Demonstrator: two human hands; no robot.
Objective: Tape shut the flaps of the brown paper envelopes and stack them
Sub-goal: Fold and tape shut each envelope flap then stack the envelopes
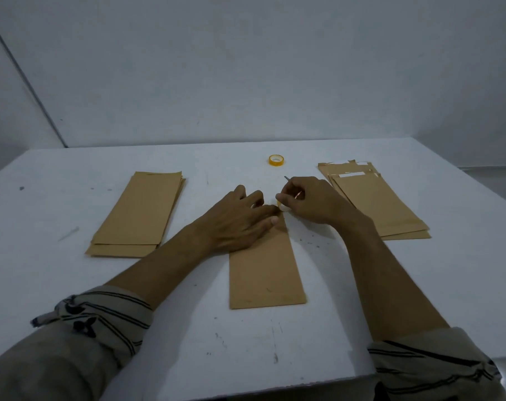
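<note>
A long brown paper envelope (pixel 264 270) lies lengthwise in the middle of the white table (pixel 72 285). My left hand (pixel 240 221) presses flat on its far end, fingers spread, hiding the flap. My right hand (pixel 312 201) is closed just right of that end, gripping a small thin tool (pixel 287 178) whose metal tip pokes out behind the fingers, with a pale bit of tape (pixel 282 206) at the fingertips. A yellow tape roll (pixel 276 160) stands farther back. One stack of brown envelopes (pixel 139 212) lies at the left, another stack (pixel 376 201) with white strips at its far end at the right.
A bare wall rises right behind the table's far edge. The table's near edge runs between my rolled striped sleeves (pixel 107 322). Small dark specks and a pale scrap (pixel 68 233) mark the surface at the left.
</note>
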